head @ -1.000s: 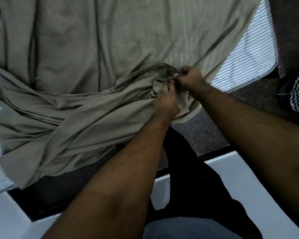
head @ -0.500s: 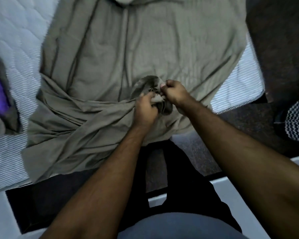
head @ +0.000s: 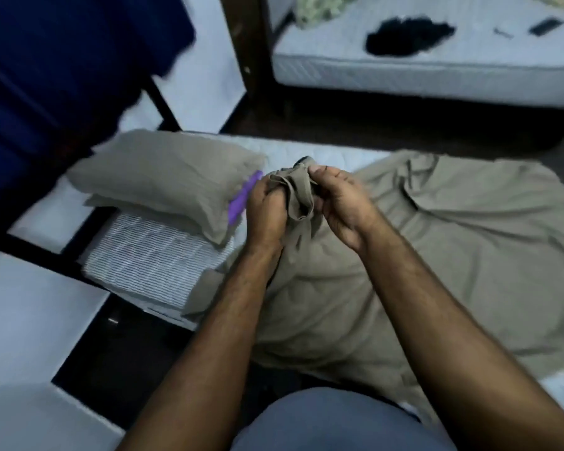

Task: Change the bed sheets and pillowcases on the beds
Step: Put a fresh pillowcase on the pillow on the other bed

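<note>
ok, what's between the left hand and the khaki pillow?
In the head view, a purple strip lies between the left hand and the khaki pillow, partly hidden by both; what it is can't be told.

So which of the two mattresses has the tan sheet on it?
The near mattress, right in front of the person, under the tan sheet that both hands grip. The far mattress carries only dark and pale green cloth.

Khaki sheet [head: 437, 255] spread rumpled over mattress [head: 150, 265], corner bunched; matching pillow [head: 163, 177] beside
</note>
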Motion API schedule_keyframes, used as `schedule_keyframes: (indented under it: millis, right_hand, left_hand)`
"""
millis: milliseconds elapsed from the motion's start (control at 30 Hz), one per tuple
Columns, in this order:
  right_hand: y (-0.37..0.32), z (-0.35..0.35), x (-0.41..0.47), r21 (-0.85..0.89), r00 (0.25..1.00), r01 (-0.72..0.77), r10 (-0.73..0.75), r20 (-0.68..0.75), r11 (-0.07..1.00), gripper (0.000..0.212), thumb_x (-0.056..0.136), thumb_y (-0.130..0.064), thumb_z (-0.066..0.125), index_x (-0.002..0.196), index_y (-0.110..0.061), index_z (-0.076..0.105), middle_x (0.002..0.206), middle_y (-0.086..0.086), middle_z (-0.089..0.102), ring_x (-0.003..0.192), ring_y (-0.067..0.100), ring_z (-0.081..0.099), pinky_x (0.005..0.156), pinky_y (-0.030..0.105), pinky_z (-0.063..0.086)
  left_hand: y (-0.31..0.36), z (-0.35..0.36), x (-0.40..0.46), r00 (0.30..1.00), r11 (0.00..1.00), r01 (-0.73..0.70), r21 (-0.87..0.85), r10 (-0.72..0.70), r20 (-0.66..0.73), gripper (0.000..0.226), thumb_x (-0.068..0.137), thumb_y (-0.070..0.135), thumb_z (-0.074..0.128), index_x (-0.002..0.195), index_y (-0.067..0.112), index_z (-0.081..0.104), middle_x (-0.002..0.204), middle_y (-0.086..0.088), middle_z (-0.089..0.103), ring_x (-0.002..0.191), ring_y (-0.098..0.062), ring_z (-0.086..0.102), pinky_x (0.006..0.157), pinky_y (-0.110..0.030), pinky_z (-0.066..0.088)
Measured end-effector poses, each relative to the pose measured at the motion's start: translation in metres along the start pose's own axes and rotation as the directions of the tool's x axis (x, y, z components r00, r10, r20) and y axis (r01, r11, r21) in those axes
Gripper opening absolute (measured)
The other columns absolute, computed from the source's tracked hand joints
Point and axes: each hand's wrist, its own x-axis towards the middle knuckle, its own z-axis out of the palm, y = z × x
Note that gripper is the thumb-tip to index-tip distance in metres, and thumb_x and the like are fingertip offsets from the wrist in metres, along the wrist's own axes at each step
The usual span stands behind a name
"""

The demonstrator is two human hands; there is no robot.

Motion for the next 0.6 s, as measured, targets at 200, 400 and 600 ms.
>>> schedule_keyframes:
  millis: [200,400,600]
  right_hand:
    - [-0.053,0.085,0.009,-0.093,0.97,0.124,-0.101,0.221,0.988,0.02,0.102,-0.015,0.054,0.086,-0.012,0.065,0.071,-0.002,0.068,0.062,0.005,0.063,0.052,0.015,0.046]
    - [-0.08,0.104,0.029,-0.091,0.962,0.253,-0.241,0.13,0.963,0.024,0.095,-0.023,0.067,0.072,-0.018,0.064,0.075,0.007,0.063,0.073,0.021,0.059,0.07,0.032,0.05]
    - [-0.083,0.102,0.036,-0.15,0.925,0.379,-0.375,0.056,0.913,0.013,0.074,-0.024,0.078,0.065,-0.015,0.073,0.118,0.003,0.069,0.113,0.019,0.065,0.104,0.044,0.05]
  left_hand:
    - [0.091,-0.059,0.005,0.997,0.944,-0.03,-0.328,0.007,-0.072,0.036,0.097,0.014,0.052,0.12,-0.011,0.065,0.119,-0.032,0.067,0.113,-0.047,0.064,0.103,-0.054,0.051]
    - [0.12,-0.093,0.009,0.968,0.847,-0.163,-0.506,0.038,-0.248,0.06,0.07,0.026,0.077,0.121,-0.004,0.063,0.114,-0.024,0.061,0.108,-0.035,0.058,0.111,-0.053,0.041]
    - [0.131,-0.097,0.005,0.961,0.774,-0.236,-0.587,0.096,-0.26,0.038,0.087,0.03,0.07,0.115,0.005,0.064,0.098,-0.009,0.07,0.091,-0.019,0.065,0.1,-0.039,0.049]
